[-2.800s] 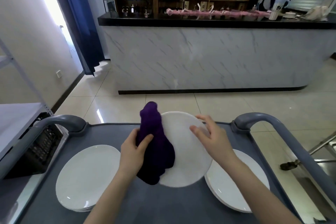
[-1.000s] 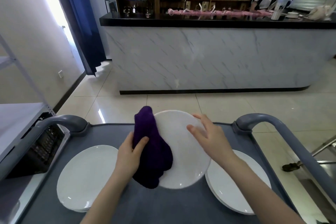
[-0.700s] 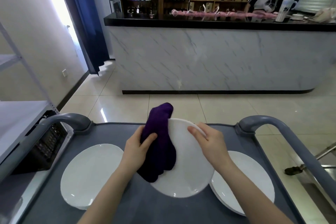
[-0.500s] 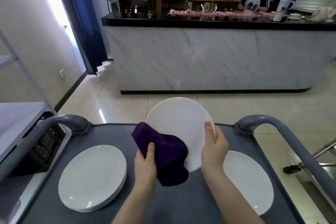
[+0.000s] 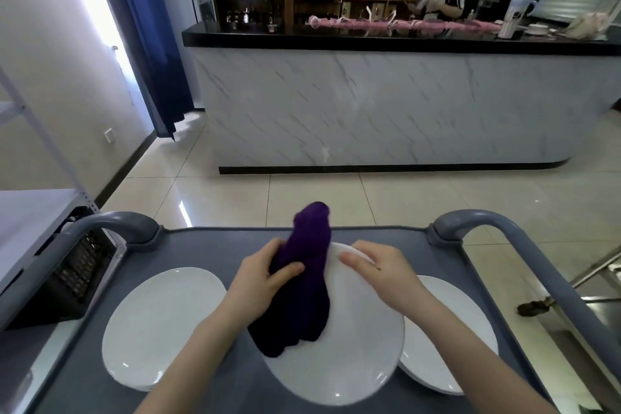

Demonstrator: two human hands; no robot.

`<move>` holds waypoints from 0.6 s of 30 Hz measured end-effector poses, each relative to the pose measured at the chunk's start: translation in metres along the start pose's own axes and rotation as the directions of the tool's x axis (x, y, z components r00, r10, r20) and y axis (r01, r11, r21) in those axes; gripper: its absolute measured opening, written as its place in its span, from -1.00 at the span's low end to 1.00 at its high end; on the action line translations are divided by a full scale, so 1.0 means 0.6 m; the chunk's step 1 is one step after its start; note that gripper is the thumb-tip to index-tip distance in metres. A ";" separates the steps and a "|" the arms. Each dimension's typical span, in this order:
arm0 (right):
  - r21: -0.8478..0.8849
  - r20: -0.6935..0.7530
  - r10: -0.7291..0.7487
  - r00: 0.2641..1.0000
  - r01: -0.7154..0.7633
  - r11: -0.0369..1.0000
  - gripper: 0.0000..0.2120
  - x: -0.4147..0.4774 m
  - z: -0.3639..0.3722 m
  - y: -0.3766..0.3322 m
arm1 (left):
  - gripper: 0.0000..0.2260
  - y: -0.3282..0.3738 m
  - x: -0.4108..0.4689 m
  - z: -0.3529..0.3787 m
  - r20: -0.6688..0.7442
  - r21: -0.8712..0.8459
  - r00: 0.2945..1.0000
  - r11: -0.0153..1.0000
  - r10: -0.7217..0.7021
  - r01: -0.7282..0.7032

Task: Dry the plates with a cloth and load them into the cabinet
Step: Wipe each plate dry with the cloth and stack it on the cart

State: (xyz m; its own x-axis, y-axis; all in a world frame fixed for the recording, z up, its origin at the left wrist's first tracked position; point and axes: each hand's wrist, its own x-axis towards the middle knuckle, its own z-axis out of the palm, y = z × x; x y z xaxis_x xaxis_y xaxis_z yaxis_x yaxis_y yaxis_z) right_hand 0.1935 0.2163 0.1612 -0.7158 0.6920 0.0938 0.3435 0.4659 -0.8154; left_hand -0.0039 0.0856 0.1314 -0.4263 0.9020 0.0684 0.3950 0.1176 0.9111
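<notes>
Drying: your left hand (image 5: 265, 279) grips cloth (image 5: 302, 292) | right hand (image 5: 379, 274) clamps plate (image 5: 356, 353) rim | sweep cloth across to every edge, holding plate steady.

Daylight blows out the window (image 5: 97, 27) at upper left, floor tiles (image 5: 183, 210) glare, and wide-angle distortion bends the edges.

a round white plate (image 5: 353, 346) is held low over the middle of the grey cart top (image 5: 215, 252), glossy face up, with the right hand (image 5: 379, 269) gripping its far rim. a dark purple cloth (image 5: 302, 286), bunched lengthways, lies across the plate's left half, gripped by the left hand (image 5: 258, 282). a left stack of white plates (image 5: 161, 326) lies flat on the cart. a right stack (image 5: 450, 339) sits partly under the held plate.
</notes>
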 end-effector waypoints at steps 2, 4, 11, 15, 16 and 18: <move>0.006 -0.023 -0.010 1.000 0.010 1.000 -0.65 0.004 -0.006 -0.006 | -0.93 0.010 0.003 0.004 -0.010 0.019 1.000 1.000 -0.001 0.001; 0.067 -0.141 0.017 0.990 -0.008 0.998 -0.66 0.006 -0.015 -0.009 | -0.96 0.011 0.002 0.006 -0.127 -0.022 0.990 0.998 -0.058 0.055; 0.293 -0.517 0.182 0.836 -0.027 0.956 -0.58 -0.004 0.010 0.007 | -0.75 -0.005 -0.040 0.053 -0.149 -0.545 0.935 0.815 -0.323 0.195; 0.134 -0.412 0.179 0.894 -0.135 0.982 -0.65 -0.008 -0.002 0.031 | -0.71 -0.015 -0.049 0.035 -0.155 -0.531 0.952 0.835 -0.264 0.145; 0.052 -0.386 0.189 0.903 -0.183 0.982 -0.65 -0.005 -0.006 0.033 | -0.73 -0.014 -0.050 0.034 -0.219 -0.461 0.947 0.881 -0.233 0.110; -0.103 -0.402 0.221 0.889 -0.283 0.954 -0.71 0.000 -0.011 0.037 | -0.73 -0.005 -0.051 0.037 -0.348 -0.274 0.925 0.960 -0.152 0.054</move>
State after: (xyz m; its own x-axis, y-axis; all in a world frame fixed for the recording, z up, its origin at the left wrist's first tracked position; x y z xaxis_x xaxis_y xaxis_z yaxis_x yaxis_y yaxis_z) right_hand 0.2050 0.2300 0.1470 -0.3160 0.9394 0.1331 0.5929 0.3051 -0.7453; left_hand 0.0262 0.0667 0.1173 -0.7376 0.6719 0.0667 0.1335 0.0482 0.9899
